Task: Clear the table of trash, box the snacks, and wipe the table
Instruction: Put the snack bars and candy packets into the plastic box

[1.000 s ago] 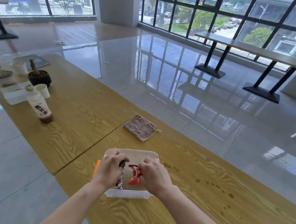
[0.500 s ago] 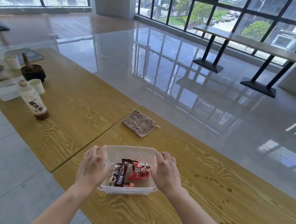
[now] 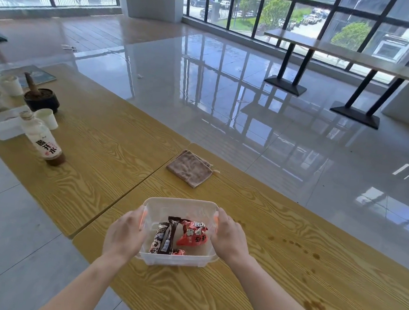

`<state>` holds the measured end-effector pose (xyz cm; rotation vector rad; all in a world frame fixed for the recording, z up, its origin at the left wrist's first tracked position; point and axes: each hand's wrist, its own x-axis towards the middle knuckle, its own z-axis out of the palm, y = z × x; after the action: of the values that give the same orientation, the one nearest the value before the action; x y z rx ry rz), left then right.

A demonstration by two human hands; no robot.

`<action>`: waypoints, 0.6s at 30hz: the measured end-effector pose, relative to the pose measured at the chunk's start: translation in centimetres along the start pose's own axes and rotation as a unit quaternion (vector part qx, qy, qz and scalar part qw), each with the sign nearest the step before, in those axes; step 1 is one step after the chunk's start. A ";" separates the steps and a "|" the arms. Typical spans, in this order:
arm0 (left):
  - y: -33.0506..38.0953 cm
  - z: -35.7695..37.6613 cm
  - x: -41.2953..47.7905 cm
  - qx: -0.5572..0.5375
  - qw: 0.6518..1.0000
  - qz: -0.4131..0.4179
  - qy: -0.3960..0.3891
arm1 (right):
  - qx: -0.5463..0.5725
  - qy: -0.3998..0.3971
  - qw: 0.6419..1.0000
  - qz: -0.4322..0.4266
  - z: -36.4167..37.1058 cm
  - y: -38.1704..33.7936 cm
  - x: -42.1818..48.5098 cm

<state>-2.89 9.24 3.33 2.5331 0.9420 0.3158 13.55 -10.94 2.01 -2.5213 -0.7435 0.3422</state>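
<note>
A clear plastic box (image 3: 180,205) with orange side latches sits on the wooden table (image 3: 249,291) near its front edge. Inside lie a red snack packet (image 3: 193,234) and a dark brown-and-white snack packet (image 3: 165,238). My left hand (image 3: 125,234) grips the box's left side and my right hand (image 3: 229,236) grips its right side. A folded brown cloth (image 3: 189,168) lies on the table beyond the box. Brown stains (image 3: 294,244) dot the tabletop to the right.
On the adjoining table to the left stand a bottle with a white label (image 3: 43,141), a paper cup (image 3: 47,118), a dark bowl with a pestle (image 3: 41,98), a white tray (image 3: 4,126) and another cup (image 3: 11,85). Shiny floor lies beyond.
My hands let go of the snack packets, which now lie in the box, and moved out to grip the box's two sides.
</note>
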 end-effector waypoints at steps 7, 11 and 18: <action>2.2 -0.2 0.5 0.001 1.000 0.019 0.008 | -0.005 0.026 1.000 -0.001 -2.4 1.3 -1.4; 7.7 0.9 0.9 -0.002 0.995 0.096 -0.021 | -0.001 0.073 0.996 0.055 -6.1 5.2 -3.6; 11.7 2.0 0.8 -0.008 0.992 0.118 -0.035 | -0.002 0.103 0.992 0.079 -8.9 7.4 -5.5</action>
<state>5.05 1.11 6.97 2.6263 0.6108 0.2996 15.58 -22.86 6.27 -2.5757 -0.4679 0.1295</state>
